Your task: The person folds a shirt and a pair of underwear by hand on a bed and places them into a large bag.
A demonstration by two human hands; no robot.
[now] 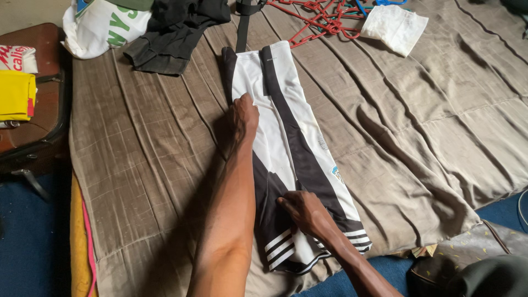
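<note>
Your left hand point(243, 116) lies flat and open, pressing the upper left edge of the folded black-and-white jersey point(291, 159) spread lengthwise on the brown-sheeted bed point(143, 165), while your right hand point(306, 212), fingers loosely curled, presses near its striped lower end

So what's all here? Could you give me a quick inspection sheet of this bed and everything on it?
Surface: bed under a wrinkled grey-brown cover.
Job's things: a black-and-white folded garment lying lengthwise in a long strip.
Clutter: dark clothes, a white printed bag, red hangers, a white cloth.
Grippers: left hand flat on the garment's far part; right hand pressing its near end. Neither hand grips anything.
Cables: nothing seen.
Surroundings: brown suitcase with a yellow folded cloth on it, blue floor.
</note>
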